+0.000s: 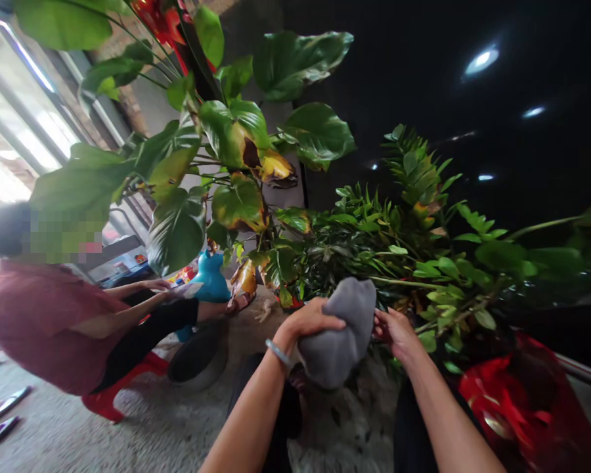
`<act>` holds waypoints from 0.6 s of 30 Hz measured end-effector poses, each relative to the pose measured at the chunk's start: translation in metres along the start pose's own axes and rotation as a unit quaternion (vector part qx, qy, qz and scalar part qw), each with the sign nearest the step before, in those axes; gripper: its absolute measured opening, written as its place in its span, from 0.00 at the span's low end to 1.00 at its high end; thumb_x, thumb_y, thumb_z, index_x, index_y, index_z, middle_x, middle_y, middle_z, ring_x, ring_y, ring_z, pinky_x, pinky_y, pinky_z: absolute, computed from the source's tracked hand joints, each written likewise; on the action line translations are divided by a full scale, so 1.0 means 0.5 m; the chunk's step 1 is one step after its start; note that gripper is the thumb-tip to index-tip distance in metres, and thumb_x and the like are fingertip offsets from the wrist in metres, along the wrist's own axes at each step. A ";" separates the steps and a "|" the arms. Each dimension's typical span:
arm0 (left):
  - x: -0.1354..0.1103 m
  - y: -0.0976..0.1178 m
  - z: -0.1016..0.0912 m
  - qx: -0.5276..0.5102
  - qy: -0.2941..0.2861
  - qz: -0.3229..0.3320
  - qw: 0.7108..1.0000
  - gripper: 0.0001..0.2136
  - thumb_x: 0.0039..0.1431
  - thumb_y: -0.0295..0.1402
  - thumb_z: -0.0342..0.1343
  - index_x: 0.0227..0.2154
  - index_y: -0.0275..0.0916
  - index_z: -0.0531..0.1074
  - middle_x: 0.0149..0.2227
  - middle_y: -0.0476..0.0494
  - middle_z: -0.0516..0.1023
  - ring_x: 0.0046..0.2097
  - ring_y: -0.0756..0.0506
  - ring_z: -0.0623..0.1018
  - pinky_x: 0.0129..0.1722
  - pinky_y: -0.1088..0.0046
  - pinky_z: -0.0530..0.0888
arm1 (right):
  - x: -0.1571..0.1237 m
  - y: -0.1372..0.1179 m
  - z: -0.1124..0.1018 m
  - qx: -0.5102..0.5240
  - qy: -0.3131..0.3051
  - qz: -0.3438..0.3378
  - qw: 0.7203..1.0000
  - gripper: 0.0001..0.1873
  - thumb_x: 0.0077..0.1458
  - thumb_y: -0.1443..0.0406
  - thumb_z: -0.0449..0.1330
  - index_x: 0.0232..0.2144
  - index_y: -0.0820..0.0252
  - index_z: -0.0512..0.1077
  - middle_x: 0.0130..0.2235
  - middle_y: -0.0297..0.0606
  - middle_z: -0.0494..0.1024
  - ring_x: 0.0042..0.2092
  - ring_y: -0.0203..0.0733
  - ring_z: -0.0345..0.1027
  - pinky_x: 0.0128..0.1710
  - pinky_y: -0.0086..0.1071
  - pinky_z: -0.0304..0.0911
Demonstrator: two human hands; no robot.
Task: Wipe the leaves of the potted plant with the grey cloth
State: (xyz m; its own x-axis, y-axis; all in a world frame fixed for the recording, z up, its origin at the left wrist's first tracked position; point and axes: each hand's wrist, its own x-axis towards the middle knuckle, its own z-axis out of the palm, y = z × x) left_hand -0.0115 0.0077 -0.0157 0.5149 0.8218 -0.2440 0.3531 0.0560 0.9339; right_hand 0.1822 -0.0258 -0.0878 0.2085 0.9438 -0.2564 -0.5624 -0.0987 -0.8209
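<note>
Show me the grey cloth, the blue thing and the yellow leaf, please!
grey cloth (pixel 337 341), head view, middle of the bunched fabric.
blue thing (pixel 211 282), head view, on its rounded body.
yellow leaf (pixel 277 165), head view, on the yellowed middle of the leaf.

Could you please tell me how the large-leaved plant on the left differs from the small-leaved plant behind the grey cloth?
The large-leaved plant carries broad, rounded leaves; the small-leaved plant has narrow leaflets lined along arching stems. The large-leaved plant stands taller, and several of its leaves have yellow and brown patches, while the small-leaved plant looks mostly green. Both have glossy green foliage.
</note>
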 end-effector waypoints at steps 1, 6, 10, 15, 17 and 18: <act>-0.024 -0.010 -0.002 -0.002 -0.032 -0.016 0.999 0.18 0.33 0.37 0.70 0.29 0.35 0.78 0.26 0.50 0.78 0.30 0.47 0.75 0.33 0.72 0.72 | 0.000 -0.001 -0.004 0.000 0.000 0.002 1.000 0.22 0.21 0.61 0.73 0.16 0.57 0.63 0.13 0.26 0.66 0.12 0.29 0.55 0.12 0.27 0.57; -0.055 0.063 -0.029 -0.106 0.043 0.071 0.991 0.19 0.34 0.41 0.70 0.28 0.34 0.77 0.26 0.48 0.78 0.28 0.48 0.74 0.30 0.74 0.71 | -0.008 -0.011 -0.003 0.011 -0.020 -0.012 1.000 0.22 0.24 0.60 0.74 0.17 0.57 0.64 0.15 0.25 0.67 0.14 0.29 0.56 0.15 0.27 0.59; 0.019 0.114 -0.023 -0.164 0.179 0.156 0.957 0.20 0.37 0.41 0.68 0.32 0.33 0.77 0.30 0.46 0.79 0.32 0.47 0.75 0.33 0.73 0.71 | -0.012 -0.009 0.009 0.026 -0.016 -0.022 0.999 0.23 0.23 0.59 0.75 0.18 0.56 0.64 0.15 0.25 0.67 0.14 0.29 0.55 0.15 0.29 0.61; 0.018 0.025 0.006 -0.014 0.048 0.030 0.998 0.15 0.31 0.35 0.70 0.25 0.34 0.77 0.24 0.50 0.76 0.29 0.47 0.74 0.31 0.73 0.69 | 0.001 0.004 -0.004 0.011 0.011 -0.005 1.000 0.21 0.25 0.62 0.74 0.17 0.57 0.64 0.14 0.26 0.67 0.13 0.30 0.55 0.12 0.27 0.57; -0.016 0.003 0.001 -0.003 -0.026 -0.010 1.000 0.16 0.29 0.35 0.71 0.24 0.35 0.77 0.23 0.50 0.76 0.27 0.47 0.74 0.29 0.73 0.70 | 0.003 0.004 -0.012 0.008 0.014 0.000 1.000 0.20 0.25 0.63 0.73 0.17 0.57 0.64 0.13 0.26 0.66 0.12 0.30 0.55 0.11 0.26 0.54; -0.030 0.006 -0.006 -0.021 -0.033 -0.007 0.999 0.16 0.29 0.37 0.71 0.25 0.35 0.77 0.24 0.50 0.77 0.27 0.47 0.74 0.29 0.73 0.70 | 0.002 0.003 -0.014 0.008 0.012 -0.001 1.000 0.20 0.25 0.63 0.74 0.17 0.58 0.65 0.14 0.26 0.66 0.13 0.30 0.55 0.12 0.26 0.54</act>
State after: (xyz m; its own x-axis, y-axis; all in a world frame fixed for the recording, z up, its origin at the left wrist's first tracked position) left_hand -0.0206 -0.0030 -0.0087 0.5604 0.7821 -0.2726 0.3281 0.0926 0.9401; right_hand 0.1871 -0.0270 -0.0929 0.2283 0.9364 -0.2664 -0.5745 -0.0914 -0.8134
